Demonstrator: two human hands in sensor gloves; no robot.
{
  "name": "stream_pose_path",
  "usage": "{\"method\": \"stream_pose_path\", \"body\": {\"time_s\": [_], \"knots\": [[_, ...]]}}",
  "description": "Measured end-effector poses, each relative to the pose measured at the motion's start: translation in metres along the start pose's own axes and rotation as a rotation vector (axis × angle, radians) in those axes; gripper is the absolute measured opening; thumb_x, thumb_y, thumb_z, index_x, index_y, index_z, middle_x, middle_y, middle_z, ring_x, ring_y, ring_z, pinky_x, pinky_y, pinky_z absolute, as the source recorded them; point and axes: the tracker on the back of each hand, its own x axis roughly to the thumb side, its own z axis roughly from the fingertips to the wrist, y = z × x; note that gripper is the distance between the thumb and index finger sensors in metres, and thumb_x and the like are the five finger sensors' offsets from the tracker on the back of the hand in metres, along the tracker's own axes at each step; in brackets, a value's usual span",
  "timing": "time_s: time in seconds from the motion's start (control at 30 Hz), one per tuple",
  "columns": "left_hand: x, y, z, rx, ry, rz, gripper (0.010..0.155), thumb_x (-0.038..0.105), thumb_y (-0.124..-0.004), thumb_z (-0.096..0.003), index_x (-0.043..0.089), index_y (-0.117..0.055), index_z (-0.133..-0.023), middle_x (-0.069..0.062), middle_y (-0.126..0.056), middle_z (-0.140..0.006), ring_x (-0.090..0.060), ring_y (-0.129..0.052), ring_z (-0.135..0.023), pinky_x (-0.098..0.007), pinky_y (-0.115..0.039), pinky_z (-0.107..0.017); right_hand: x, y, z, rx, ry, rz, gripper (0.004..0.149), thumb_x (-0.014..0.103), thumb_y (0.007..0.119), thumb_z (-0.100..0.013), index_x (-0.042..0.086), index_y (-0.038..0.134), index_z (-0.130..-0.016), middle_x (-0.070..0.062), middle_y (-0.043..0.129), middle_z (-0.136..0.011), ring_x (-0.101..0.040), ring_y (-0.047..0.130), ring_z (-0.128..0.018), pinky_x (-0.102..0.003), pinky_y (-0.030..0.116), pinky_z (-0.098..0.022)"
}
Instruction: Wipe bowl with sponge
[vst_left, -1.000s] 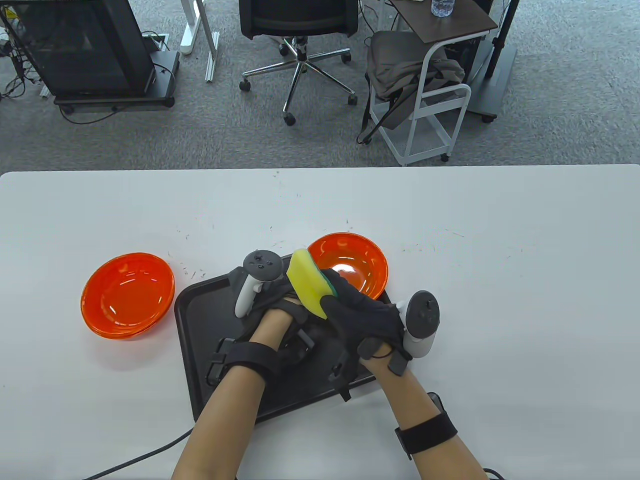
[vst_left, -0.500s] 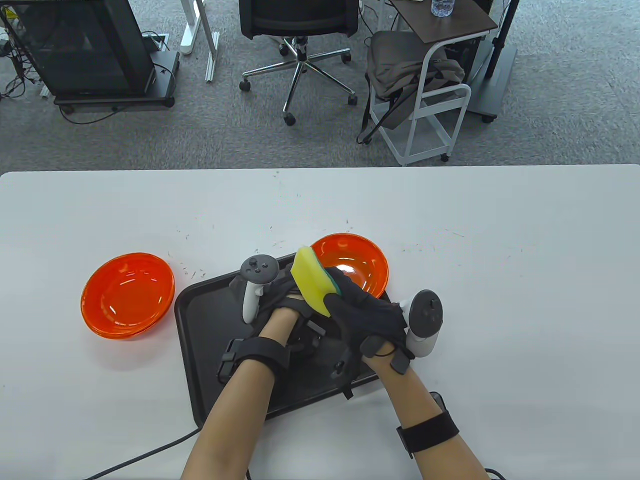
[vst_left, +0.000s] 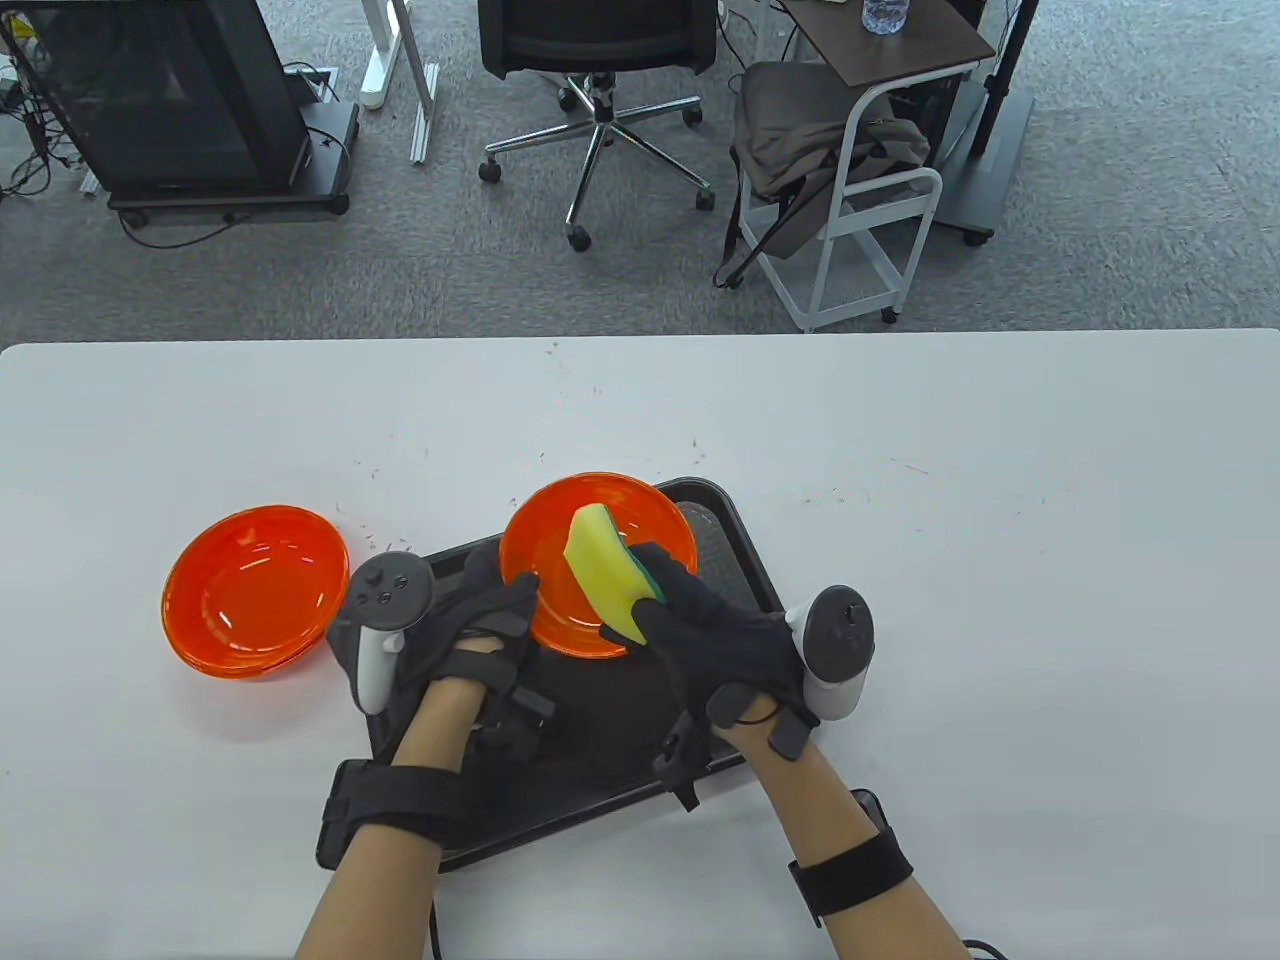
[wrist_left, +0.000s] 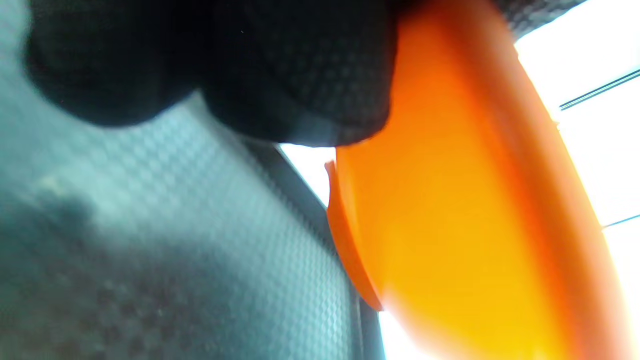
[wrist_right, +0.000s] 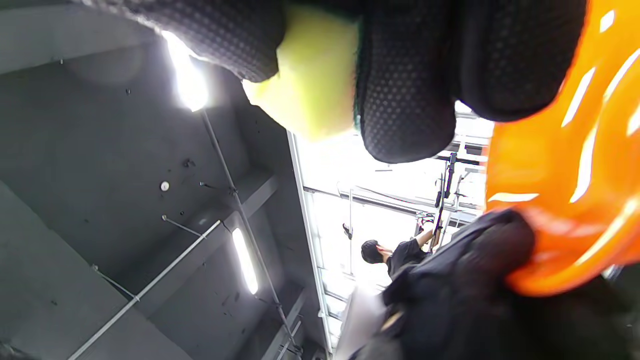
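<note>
An orange bowl (vst_left: 640, 520) is lifted and tilted over the black tray (vst_left: 730, 560). My left hand (vst_left: 490, 620) grips its near-left rim. The bowl's underside (wrist_left: 475, 225) fills the right of the left wrist view, under my gloved fingers (wrist_left: 280, 75). My right hand (vst_left: 690, 610) holds a yellow sponge with a green back (vst_left: 600, 570) against the inside of the bowl. In the right wrist view the sponge (wrist_right: 310, 75) sits between my fingers, with the bowl (wrist_right: 565, 165) at the right.
A second orange bowl (vst_left: 255, 590) stands on the white table (vst_left: 1000, 600) left of the tray. Small dark crumbs lie scattered on the table beyond the tray. An office chair and a white cart stand on the floor behind the table.
The left hand has drawn back to the left with the bowl, lifting it off the table's far side onto the tray area. The right hand brought the sponge into the bowl.
</note>
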Motion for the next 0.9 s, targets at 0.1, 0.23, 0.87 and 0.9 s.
{"method": "stream_pose_path", "body": {"time_s": [0.1,0.23,0.87,0.9], "knots": [[0.001,0.017,0.023,0.057,-0.051,-0.001,0.062,0.040,-0.078,-0.0530,0.012,-0.056,-0.103,-0.007,-0.095,-0.050,-0.014,-0.101,-0.018,-0.035,-0.092,-0.018,0.004,0.004,0.000,0.042,-0.017,0.115,0.050,0.029,0.075,-0.056,0.011,0.056,-0.099,-0.027,0.077,-0.094,-0.038,0.100,-0.060,-0.053,0.084,-0.039],[-0.003,0.023,0.040,0.102,-0.092,0.013,0.061,0.040,-0.078,-0.0528,0.011,-0.058,-0.102,-0.008,-0.095,-0.048,-0.014,-0.101,-0.016,-0.035,-0.092,-0.016,0.010,0.014,0.002,0.082,-0.037,0.205,0.050,0.028,0.075,-0.056,0.011,0.056,-0.099,-0.029,0.075,-0.094,-0.036,0.100,-0.059,-0.051,0.084,-0.038],[0.017,0.013,0.038,0.012,-0.258,-0.063,0.058,0.041,-0.078,-0.0531,0.013,-0.064,-0.102,-0.008,-0.096,-0.045,-0.013,-0.100,-0.013,-0.034,-0.091,-0.015,0.027,0.076,0.007,0.395,-0.169,1.530,0.049,0.025,0.081,-0.052,0.013,0.063,-0.096,-0.023,0.076,-0.098,-0.037,0.092,-0.065,-0.059,0.073,-0.048],[0.018,0.011,0.038,0.012,-0.274,-0.070,0.058,0.042,-0.078,-0.0532,0.014,-0.063,-0.102,-0.008,-0.096,-0.045,-0.013,-0.100,-0.013,-0.034,-0.091,-0.015,0.027,0.078,0.007,0.407,-0.160,1.566,0.049,0.025,0.081,-0.052,0.013,0.062,-0.096,-0.023,0.076,-0.099,-0.037,0.092,-0.066,-0.059,0.073,-0.049]]}}
